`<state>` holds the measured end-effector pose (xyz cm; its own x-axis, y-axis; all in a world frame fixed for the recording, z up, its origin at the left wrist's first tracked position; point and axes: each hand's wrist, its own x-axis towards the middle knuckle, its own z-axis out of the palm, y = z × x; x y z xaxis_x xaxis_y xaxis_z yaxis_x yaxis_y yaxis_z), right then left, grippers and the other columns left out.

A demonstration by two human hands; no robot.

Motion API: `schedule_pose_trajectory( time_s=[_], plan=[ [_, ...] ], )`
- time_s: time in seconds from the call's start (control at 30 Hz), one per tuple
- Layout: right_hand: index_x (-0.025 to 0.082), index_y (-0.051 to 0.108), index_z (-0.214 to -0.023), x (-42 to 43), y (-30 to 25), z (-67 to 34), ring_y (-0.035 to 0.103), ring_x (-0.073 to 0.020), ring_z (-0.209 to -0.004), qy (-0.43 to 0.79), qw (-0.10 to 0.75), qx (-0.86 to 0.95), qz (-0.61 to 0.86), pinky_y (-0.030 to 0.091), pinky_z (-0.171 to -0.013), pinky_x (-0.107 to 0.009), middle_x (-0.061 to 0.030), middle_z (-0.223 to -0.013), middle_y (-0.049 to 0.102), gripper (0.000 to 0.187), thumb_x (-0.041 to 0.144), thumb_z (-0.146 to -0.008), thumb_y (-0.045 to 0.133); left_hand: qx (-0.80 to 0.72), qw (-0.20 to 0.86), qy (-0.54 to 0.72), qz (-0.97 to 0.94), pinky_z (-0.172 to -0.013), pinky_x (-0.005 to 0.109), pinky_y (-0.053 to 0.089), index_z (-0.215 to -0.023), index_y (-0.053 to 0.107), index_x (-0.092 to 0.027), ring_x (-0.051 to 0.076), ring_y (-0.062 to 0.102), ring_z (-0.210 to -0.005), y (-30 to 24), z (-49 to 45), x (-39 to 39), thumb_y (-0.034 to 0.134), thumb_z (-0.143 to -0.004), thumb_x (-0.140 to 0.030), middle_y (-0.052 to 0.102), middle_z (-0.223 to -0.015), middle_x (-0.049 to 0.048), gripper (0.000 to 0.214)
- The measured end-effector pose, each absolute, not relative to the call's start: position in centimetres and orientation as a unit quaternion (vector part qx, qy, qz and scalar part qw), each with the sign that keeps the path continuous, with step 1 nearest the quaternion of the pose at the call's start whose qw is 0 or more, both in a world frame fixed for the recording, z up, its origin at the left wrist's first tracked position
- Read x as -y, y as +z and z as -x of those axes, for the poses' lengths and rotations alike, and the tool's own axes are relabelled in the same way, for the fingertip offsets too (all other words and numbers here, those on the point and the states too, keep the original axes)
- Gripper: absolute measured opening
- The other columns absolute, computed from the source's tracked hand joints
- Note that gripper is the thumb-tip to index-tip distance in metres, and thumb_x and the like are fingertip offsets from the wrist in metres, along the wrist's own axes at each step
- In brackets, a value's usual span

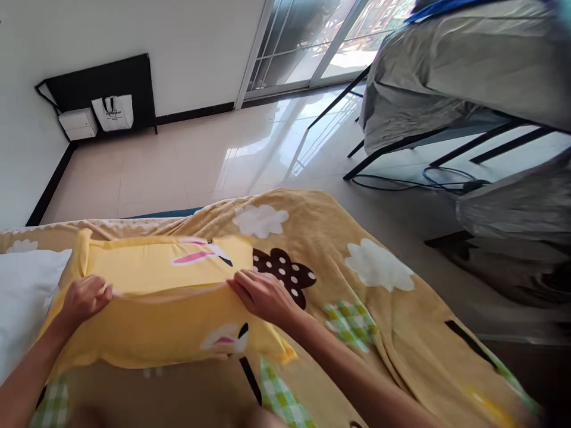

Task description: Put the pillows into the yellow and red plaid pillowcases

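A yellow pillow (147, 327) with printed rabbit faces lies on the bed, creased lengthwise along its middle. My left hand (87, 297) grips the fabric at the left end of that crease, its fingers curled closed. Toward the right end, my right hand (263, 292) pinches the same fold, fingers bent over the cloth. The fingertips of both hands are partly hidden in the fabric. Beneath the pillow spreads a tan blanket (321, 238) with white clouds, green checks and a brown dotted flower.
A white pillow (27, 291) lies at the left. Beyond the bed is a glossy tiled floor (178, 172). A black board (120, 74), a white box (78, 123) and a white bag (113, 113) stand by the wall. Plastic-covered furniture (446, 71) and a cable (401, 185) are at right.
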<state>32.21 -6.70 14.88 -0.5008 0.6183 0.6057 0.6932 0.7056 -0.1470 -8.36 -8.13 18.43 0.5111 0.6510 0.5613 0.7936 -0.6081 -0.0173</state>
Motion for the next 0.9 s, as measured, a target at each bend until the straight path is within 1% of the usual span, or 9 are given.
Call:
schedule_pose_trajectory(
  time_s=[0.1, 0.23, 0.37, 0.47, 0.53, 0.6, 0.77, 0.83, 0.9],
  plan=[
    [0.021, 0.050, -0.061, 6.7, 14.7, -32.6, 0.042, -0.0117, -0.052, -0.072, 0.328, 0.843, 0.420, 0.027, -0.053, -0.028, 0.0002, -0.055, 0.049, 0.038, 0.020, -0.098, 0.041, 0.453, 0.144, -0.289, 0.831, -0.050, 0.024, 0.033, -0.064, 0.046, -0.021, 0.009, 0.042, -0.045, 18.4, 8.1, 8.0, 0.049, -0.089, -0.016, 0.043, -0.050, -0.0065, 0.025],
    [0.021, 0.051, -0.061, 6.7, 14.1, -33.7, 0.042, -0.0112, -0.049, -0.065, 0.282, 0.859, 0.423, 0.027, -0.050, -0.027, 0.0011, -0.053, 0.049, 0.040, 0.025, -0.099, 0.039, 0.412, 0.120, -0.249, 0.869, -0.049, 0.026, 0.029, -0.059, 0.042, -0.021, 0.009, 0.041, -0.044, 18.7, 7.6, 7.7, 0.050, -0.090, -0.016, 0.042, -0.048, -0.0060, 0.032],
    [0.022, 0.050, -0.065, 6.9, 12.2, -34.1, 0.047, -0.0120, -0.049, -0.047, 0.322, 0.802, 0.502, 0.032, -0.053, -0.027, 0.0001, -0.053, 0.053, 0.035, 0.026, -0.098, 0.040, 0.480, 0.122, -0.321, 0.807, -0.051, 0.025, 0.031, -0.057, 0.040, -0.021, 0.009, 0.039, -0.044, 16.7, 7.5, 7.5, 0.049, -0.090, -0.016, 0.042, -0.048, -0.0050, 0.035],
    [0.020, 0.056, -0.079, 6.3, 9.2, -33.4, 0.052, -0.0135, -0.048, 0.031, 0.242, 0.814, 0.527, 0.029, -0.049, -0.027, -0.0014, -0.058, 0.062, 0.033, 0.034, -0.099, 0.034, 0.543, 0.002, -0.145, 0.827, -0.052, 0.027, 0.032, -0.059, 0.047, -0.021, 0.013, 0.051, -0.050, 12.9, 6.7, 6.6, 0.047, -0.093, -0.029, 0.054, -0.053, -0.0001, 0.035],
    [0.021, 0.057, -0.077, 5.6, 7.3, -33.2, 0.052, -0.0140, -0.046, 0.064, 0.175, 0.828, 0.529, 0.024, -0.048, -0.028, -0.0018, -0.059, 0.064, 0.039, 0.039, -0.100, 0.031, 0.559, -0.065, -0.041, 0.826, -0.051, 0.027, 0.031, -0.063, 0.052, -0.021, 0.016, 0.057, -0.053, 10.7, 6.1, 5.7, 0.043, -0.095, -0.035, 0.061, -0.057, 0.0027, 0.036],
    [0.021, 0.055, -0.072, 5.1, 6.1, -33.5, 0.053, -0.0137, -0.047, 0.068, 0.160, 0.827, 0.534, 0.024, -0.049, -0.028, -0.0021, -0.059, 0.064, 0.042, 0.038, -0.100, 0.029, 0.573, -0.074, -0.018, 0.816, -0.052, 0.027, 0.032, -0.066, 0.054, -0.021, 0.017, 0.059, -0.056, 9.5, 6.1, 5.2, 0.038, -0.097, -0.036, 0.064, -0.061, 0.0041, 0.038],
    [0.021, 0.059, -0.074, 5.7, 6.4, -34.7, 0.060, -0.0180, -0.068, 0.018, 0.175, 0.829, 0.531, 0.040, -0.065, -0.029, -0.0052, -0.071, 0.065, 0.041, 0.037, -0.101, 0.033, 0.558, 0.007, -0.011, 0.830, -0.068, 0.033, 0.043, -0.071, 0.059, -0.020, 0.022, 0.062, -0.074, 11.0, 7.3, 6.1, 0.032, -0.099, -0.039, 0.065, -0.075, 0.0072, 0.043],
    [0.019, 0.063, -0.084, 6.0, 7.3, -33.1, 0.063, -0.0224, -0.084, -0.005, 0.190, 0.815, 0.547, 0.045, -0.076, -0.033, -0.0098, -0.088, 0.069, 0.035, 0.038, -0.099, 0.037, 0.576, 0.064, -0.028, 0.814, -0.081, 0.043, 0.044, -0.079, 0.063, -0.018, 0.028, 0.063, -0.089, 11.5, 6.0, 6.9, 0.036, -0.098, -0.042, 0.068, -0.088, 0.0119, 0.041],
    [0.017, 0.063, -0.107, 5.9, 8.1, -29.7, 0.061, -0.0272, -0.108, 0.014, 0.208, 0.814, 0.542, 0.046, -0.091, -0.039, -0.0149, -0.117, 0.067, 0.032, 0.037, -0.098, 0.041, 0.576, 0.082, -0.061, 0.811, -0.094, 0.050, 0.041, -0.103, 0.066, -0.016, 0.033, 0.059, -0.112, 11.2, 3.0, 7.2, 0.039, -0.097, -0.043, 0.067, -0.115, 0.0179, 0.039]
  ],
)
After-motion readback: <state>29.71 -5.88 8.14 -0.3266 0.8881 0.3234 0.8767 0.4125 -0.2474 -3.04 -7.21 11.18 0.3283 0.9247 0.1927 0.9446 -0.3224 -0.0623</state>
